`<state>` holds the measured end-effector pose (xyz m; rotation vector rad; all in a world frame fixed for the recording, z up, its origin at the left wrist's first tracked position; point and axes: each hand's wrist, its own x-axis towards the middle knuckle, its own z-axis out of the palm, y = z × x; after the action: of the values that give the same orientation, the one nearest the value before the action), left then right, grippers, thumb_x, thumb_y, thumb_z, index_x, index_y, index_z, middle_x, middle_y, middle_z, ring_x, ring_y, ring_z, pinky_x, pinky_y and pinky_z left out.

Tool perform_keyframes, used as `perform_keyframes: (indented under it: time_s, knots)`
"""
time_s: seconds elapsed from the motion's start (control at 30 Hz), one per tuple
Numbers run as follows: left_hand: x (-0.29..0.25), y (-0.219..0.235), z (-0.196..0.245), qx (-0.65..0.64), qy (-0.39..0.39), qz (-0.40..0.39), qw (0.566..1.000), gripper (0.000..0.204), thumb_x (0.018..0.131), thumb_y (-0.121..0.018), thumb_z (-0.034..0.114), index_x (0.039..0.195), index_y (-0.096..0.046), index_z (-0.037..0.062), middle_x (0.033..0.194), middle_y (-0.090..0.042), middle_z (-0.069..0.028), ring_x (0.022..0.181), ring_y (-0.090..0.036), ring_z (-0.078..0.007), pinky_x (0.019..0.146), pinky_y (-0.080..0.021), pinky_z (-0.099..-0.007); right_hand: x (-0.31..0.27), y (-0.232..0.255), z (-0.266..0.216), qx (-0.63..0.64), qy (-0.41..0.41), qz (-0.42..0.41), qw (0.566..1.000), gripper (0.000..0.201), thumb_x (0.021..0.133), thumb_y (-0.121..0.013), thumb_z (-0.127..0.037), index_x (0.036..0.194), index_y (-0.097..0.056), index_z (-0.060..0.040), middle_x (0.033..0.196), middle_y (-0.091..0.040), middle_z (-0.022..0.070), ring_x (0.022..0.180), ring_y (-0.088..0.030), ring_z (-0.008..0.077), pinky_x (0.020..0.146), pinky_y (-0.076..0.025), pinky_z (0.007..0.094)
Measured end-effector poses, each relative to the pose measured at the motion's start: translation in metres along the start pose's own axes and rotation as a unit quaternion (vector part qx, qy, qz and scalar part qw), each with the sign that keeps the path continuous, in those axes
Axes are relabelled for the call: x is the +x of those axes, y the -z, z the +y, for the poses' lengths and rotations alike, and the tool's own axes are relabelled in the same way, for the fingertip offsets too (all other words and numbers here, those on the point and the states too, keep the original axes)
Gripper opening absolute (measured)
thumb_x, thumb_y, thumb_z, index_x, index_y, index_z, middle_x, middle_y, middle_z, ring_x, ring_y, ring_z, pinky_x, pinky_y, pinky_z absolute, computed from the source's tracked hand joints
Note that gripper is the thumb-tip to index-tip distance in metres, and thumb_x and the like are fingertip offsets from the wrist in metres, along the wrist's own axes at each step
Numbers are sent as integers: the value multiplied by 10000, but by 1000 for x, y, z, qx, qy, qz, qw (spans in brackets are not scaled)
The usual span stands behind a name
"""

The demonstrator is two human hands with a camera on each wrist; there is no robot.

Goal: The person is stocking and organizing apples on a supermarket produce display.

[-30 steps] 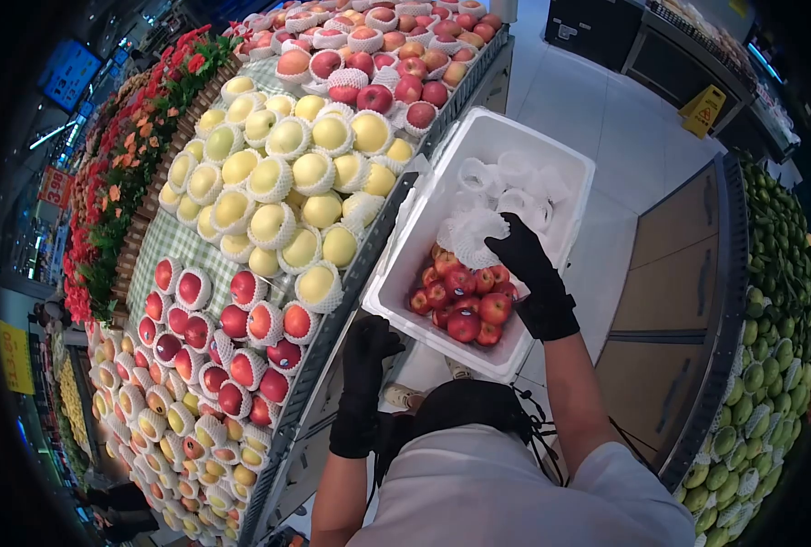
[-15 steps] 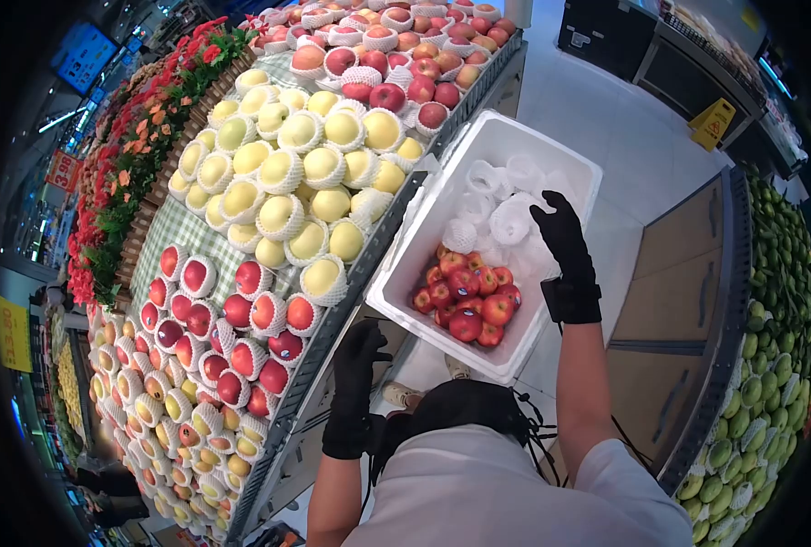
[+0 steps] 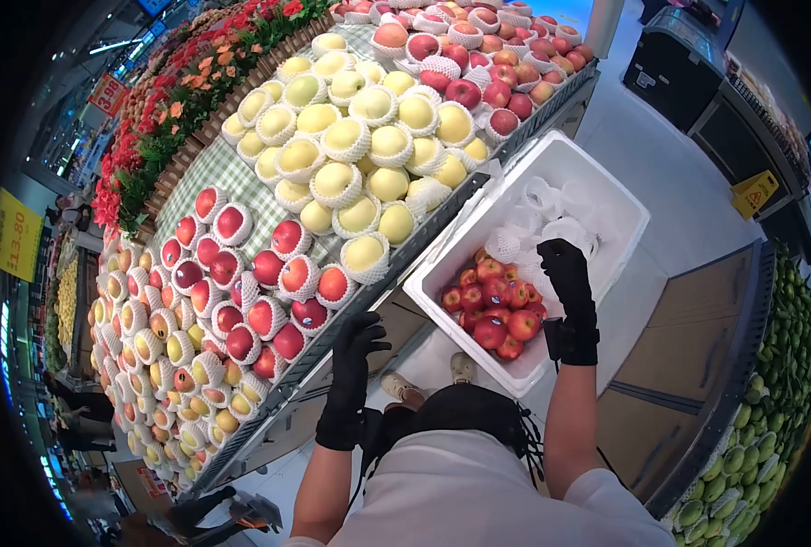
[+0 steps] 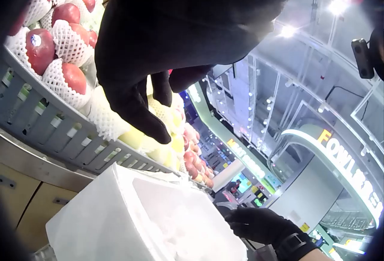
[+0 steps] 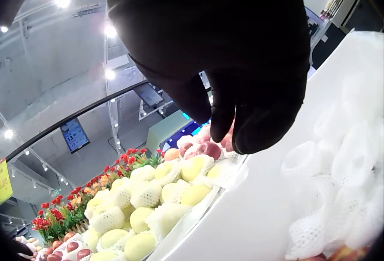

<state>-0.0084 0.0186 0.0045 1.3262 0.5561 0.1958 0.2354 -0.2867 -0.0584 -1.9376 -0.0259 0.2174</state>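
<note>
Above the white foam box, my black-gloved right hand hangs with loosely bent fingers and nothing in them. Below it in the box lie white foam net sleeves in the far half and bare red apples in the near half. The right wrist view shows the same hand beside the box's inner wall, with loose sleeves to the right. My gloved left hand holds nothing; its fingers are relaxed near the display's edge, next to red apples in foam nets.
The sloped display carries yellow fruit in foam nets above a green checked cloth. A grey slatted rail edges it alongside the box. Green fruit fills a stand at the right. A yellow floor sign stands farther back.
My right hand has let go of the foam sleeves, which now lie in the box, and has drawn back toward me. The head view has turned left. My left hand still holds nothing.
</note>
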Motion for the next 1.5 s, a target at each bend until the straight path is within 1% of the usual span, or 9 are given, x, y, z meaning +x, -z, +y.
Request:
perform_keyframes:
  time_s: [0.03, 0.57, 0.93, 0.97, 1.2, 1.37, 1.4, 1.47, 1.5]
  knots:
    - [-1, 4, -2, -10, -3, 3, 1000, 283, 909, -541, 87, 1178, -579, 6, 1126, -603, -96, 969, -613, -190, 786, -557, -349, -4, -8, 1, 39, 22, 1, 999, 250, 883, -620, -232, 920, -691, 5, 749, -663, 78, 677, -606, 147, 662, -489, 318]
    - [-20, 72, -11, -50, 19, 72, 996, 244, 948, -531, 139, 1143, -599, 11, 1084, -616, -80, 966, -627, -175, 836, -546, -355, 0, -66, -5, 6, 16, -105, 994, 178, 855, -597, -142, 933, -666, 3, 807, -654, 61, 694, -603, 142, 642, -495, 291]
    - [-24, 117, 9, -69, 0, 120, 990, 251, 953, -570, 184, 1125, -606, 6, 1041, -631, -80, 946, -631, -168, 834, -543, -340, -10, -110, -59, 45, 12, -199, 979, 185, 838, -587, -138, 936, -667, -3, 800, -654, 61, 711, -604, 142, 680, -498, 291]
    - [-24, 126, 8, -65, 2, 121, 990, 265, 955, -571, 192, 1132, -604, -2, 1041, -636, -84, 960, -630, -170, 834, -544, -341, -8, -112, -59, 5, 53, -209, 977, 186, 833, -583, -129, 941, -669, -5, 808, -653, 54, 708, -601, 149, 676, -503, 292]
    - [-30, 174, 11, -81, -28, 163, 983, 275, 951, -574, 192, 1143, -603, -4, 1048, -636, -83, 981, -631, -179, 847, -542, -342, -6, -140, -72, 26, 59, -268, 961, 199, 856, -547, -90, 991, -668, -10, 779, -665, 58, 645, -604, 119, 589, -497, 264]
    - [-35, 197, 17, -131, -51, 189, 972, 264, 945, -584, 166, 1137, -607, -13, 1042, -638, -87, 964, -635, -177, 842, -542, -326, -18, -172, -113, -4, 12, -292, 956, 220, 935, -541, -143, 1052, -650, 7, 724, -643, 67, 621, -593, 132, 596, -497, 287]
    - [-37, 202, 19, -126, -54, 192, 972, 265, 943, -586, 166, 1137, -607, -14, 1041, -638, -87, 962, -636, -176, 839, -543, -325, -19, -177, -124, -5, -31, -304, 952, 228, 924, -563, -138, 1078, -646, 9, 826, -660, 83, 701, -603, 126, 647, -494, 271]
    - [-36, 210, 20, -121, -63, 199, 970, 267, 940, -592, 165, 1137, -606, -14, 1040, -638, -87, 959, -638, -175, 833, -545, -325, -69, -182, -148, 173, 37, -238, 955, 231, 907, -588, -127, 1095, -648, -6, 951, -646, 85, 812, -594, 125, 722, -480, 265]
    - [-38, 214, 23, -138, -48, 207, 967, 272, 938, -597, 169, 1134, -610, -19, 1046, -641, -90, 951, -642, -174, 830, -543, -319, -68, -189, -149, 131, 81, -239, 959, 194, 916, -590, -139, 1054, -651, -17, 921, -631, 73, 798, -573, 132, 719, -470, 281]
